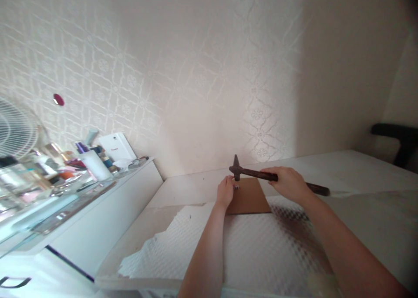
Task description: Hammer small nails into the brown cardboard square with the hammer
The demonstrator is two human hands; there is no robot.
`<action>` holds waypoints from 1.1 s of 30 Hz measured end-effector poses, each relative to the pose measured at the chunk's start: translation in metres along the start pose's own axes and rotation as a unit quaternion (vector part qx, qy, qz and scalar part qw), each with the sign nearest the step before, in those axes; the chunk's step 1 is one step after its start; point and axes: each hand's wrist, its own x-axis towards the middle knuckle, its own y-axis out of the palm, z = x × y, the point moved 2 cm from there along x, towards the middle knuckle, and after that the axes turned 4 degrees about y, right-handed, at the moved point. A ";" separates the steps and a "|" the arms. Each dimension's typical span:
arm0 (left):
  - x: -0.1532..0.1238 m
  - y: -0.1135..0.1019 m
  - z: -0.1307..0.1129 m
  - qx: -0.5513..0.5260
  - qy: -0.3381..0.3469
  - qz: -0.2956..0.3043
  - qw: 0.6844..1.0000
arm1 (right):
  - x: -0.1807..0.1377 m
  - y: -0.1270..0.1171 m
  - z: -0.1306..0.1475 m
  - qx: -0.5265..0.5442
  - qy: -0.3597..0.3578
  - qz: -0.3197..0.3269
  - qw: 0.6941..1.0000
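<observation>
Our right hand (287, 182) has its fingers closed around the handle of a dark hammer (261, 174), and the hammer head hangs just above the fingers of our left hand (226, 192). The left fingers are pinched together on something small at the edge of a brown board (250, 198); we cannot tell what it is. The board lies flat on the table (359, 172), under both hands, partly on a white patterned sheet (261, 246). Far left of our fingers stands a shelf with bottles (81, 159).
</observation>
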 end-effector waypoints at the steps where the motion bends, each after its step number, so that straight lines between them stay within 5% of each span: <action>1: 0.000 0.000 0.000 -0.001 0.000 0.000 1.000 | 0.000 0.000 0.000 0.002 0.002 0.001 1.000; 21: -0.001 -0.001 -0.002 -0.004 -0.004 -0.001 1.000 | 0.003 0.006 -0.010 0.032 0.013 0.010 0.999; 33: -0.002 -0.001 -0.010 0.020 -0.004 0.008 1.000 | 0.002 0.021 -0.044 -0.075 0.196 -0.029 0.977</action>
